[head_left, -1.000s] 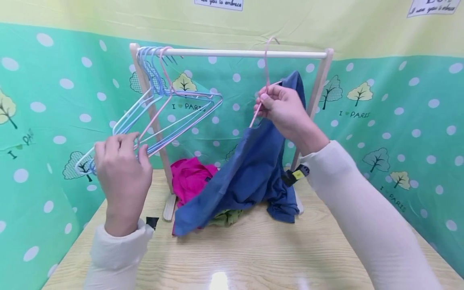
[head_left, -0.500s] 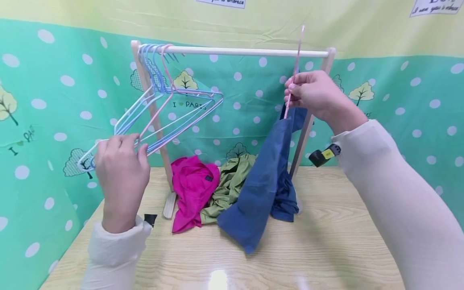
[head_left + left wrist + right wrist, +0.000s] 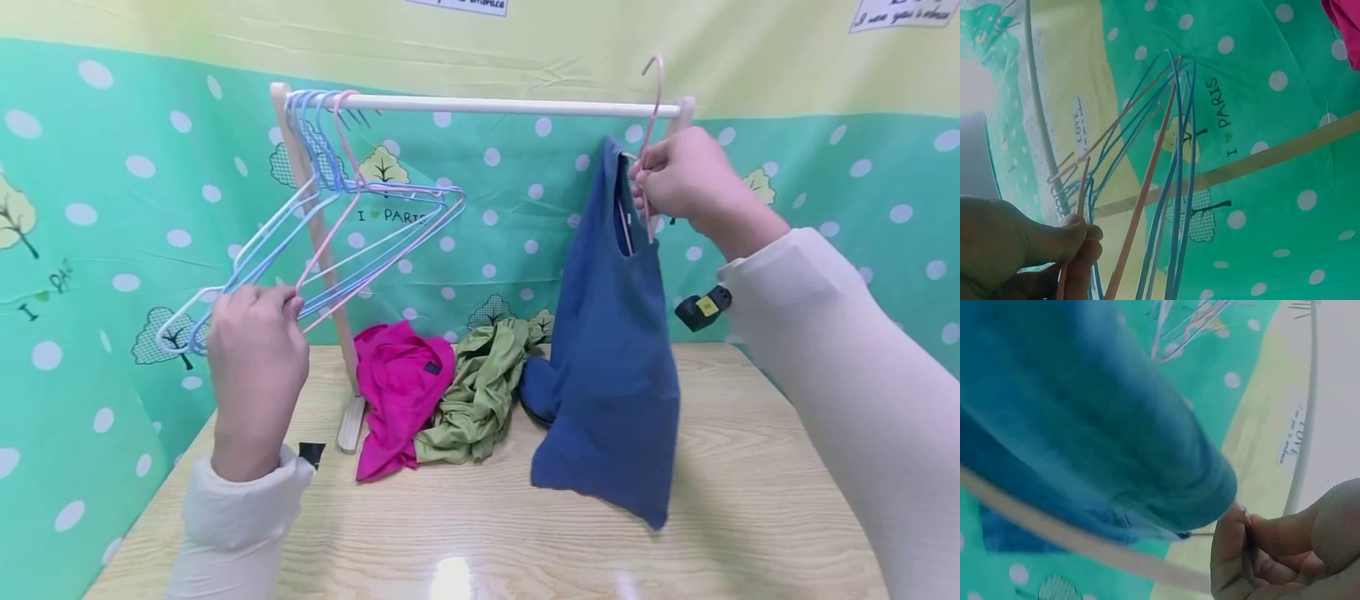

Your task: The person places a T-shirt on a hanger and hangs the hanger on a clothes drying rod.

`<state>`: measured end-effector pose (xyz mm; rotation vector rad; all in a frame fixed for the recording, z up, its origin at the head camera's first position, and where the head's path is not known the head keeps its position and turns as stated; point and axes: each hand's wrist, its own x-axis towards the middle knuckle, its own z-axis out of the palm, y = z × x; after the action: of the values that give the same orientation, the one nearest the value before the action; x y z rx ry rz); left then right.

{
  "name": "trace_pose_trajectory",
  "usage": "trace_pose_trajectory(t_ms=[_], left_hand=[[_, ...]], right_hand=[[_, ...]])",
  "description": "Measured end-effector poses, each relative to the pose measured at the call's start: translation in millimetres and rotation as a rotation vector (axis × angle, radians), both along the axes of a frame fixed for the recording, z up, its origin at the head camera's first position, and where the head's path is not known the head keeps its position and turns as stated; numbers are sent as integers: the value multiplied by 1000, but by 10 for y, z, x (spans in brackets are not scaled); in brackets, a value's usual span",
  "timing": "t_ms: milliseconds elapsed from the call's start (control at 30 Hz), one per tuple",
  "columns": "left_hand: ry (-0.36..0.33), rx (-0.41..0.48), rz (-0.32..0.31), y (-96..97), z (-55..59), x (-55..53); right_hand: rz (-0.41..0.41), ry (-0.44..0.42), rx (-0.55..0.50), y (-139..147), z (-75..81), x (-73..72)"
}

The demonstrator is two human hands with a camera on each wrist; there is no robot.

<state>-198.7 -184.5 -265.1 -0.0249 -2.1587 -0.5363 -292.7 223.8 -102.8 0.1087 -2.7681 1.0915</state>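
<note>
At the right end of the rack, my right hand [image 3: 678,179] pinches a pink hanger [image 3: 657,87] just below its hook. From that hanger hangs a blue garment [image 3: 615,358], its lower hem over the table. The hook stands at the height of the white rail [image 3: 487,106], close to the right post. My left hand [image 3: 258,367] pinches the lower left part of another pink hanger [image 3: 326,242], the front one in a bunch hooked on the rail's left end. Several blue hangers [image 3: 262,250] hang behind it. The left wrist view shows thumb and fingers [image 3: 1079,244] on the pink wire.
On the table [image 3: 450,533], a magenta garment [image 3: 401,392] lies crumpled by the rack's left foot [image 3: 351,423]. Beside it is a crumpled green garment [image 3: 480,400]. A patterned cloth backdrop [image 3: 840,275] encloses the back and sides.
My right hand has carried the pink hanger and blue garment rightward along the rail, and the garment has swung to hang and face forward. My left hand has barely moved.
</note>
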Motion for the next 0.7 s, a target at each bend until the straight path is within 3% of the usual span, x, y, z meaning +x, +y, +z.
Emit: trace_pose_trajectory(t_ms=[133, 267, 500, 700], left_hand=[[18, 0, -6, 13, -8, 0], [40, 1, -22, 14, -12, 4], [41, 3, -22, 14, -21, 10], [57, 25, -14, 26, -12, 13]], right_hand=[[-31, 24, 136, 74, 3, 0], [-64, 37, 190, 103, -9, -8], [-107, 174, 385, 152, -40, -5], [-113, 126, 434, 186, -61, -13]])
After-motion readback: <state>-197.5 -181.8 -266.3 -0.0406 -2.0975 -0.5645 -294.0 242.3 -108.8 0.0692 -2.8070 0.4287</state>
